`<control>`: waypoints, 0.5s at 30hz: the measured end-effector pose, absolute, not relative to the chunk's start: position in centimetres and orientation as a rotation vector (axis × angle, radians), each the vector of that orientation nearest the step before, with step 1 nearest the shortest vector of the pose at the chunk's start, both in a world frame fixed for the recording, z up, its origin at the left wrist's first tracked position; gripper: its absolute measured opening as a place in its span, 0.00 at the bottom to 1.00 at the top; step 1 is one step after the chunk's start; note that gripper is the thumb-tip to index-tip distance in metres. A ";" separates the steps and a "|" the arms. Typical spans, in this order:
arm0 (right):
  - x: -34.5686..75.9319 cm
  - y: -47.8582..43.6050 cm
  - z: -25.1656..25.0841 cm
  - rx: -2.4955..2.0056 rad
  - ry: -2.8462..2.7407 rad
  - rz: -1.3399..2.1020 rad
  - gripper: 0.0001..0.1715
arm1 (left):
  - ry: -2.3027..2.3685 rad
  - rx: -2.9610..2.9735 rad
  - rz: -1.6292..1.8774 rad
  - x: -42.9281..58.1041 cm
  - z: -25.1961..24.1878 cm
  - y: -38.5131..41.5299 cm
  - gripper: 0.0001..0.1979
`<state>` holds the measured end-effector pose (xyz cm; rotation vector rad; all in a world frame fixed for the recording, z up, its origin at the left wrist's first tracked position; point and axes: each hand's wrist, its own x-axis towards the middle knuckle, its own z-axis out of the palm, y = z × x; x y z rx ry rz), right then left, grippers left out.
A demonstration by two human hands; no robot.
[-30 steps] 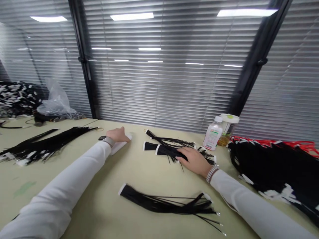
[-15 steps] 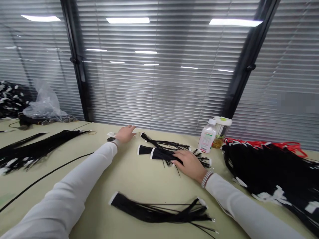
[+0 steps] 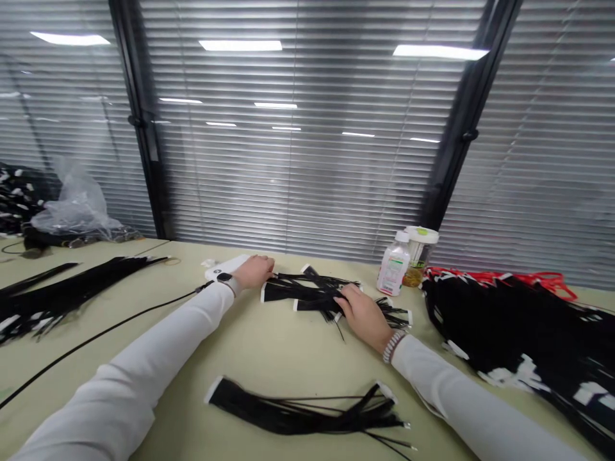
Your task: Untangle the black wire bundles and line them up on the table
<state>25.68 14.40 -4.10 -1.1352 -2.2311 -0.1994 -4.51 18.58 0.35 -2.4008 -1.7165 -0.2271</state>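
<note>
Right hand [image 3: 366,315] palm down, fingertips on black strand bundles [image 3: 314,306] with white end strips. Fingers lightly bent and close together; cannot tell whether they pinch any strands or only press. Bundles lie flat and partly overlapped, white ends left of this hand, loose strands fanning out beneath and beyond it to its right.

Left hand [image 3: 256,271] at the far left end of the same group, palm down, fingers bent forward; fingertips hidden from this angle, so any hold cannot be told. White flat object [image 3: 231,264] just behind its wrist. Black cord [image 3: 129,317] runs from near that wrist off to the left.

Nearer the wearer than either hand, on the tabletop [image 3: 240,346]: a separate curved bundle [image 3: 283,413], well apart from both. Beyond the right hand, to its right: labelled bottle [image 3: 394,266] beside a lidded jar [image 3: 419,259]. Farther right: large black heap [image 3: 509,326], red cords [image 3: 552,283] along its far edge.
</note>
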 end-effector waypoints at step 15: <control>26.2 14.6 -2.3 -1.088 -1.621 0.055 0.14 | -1.771 -1.745 -0.956 -5.8 8.0 15.1 0.16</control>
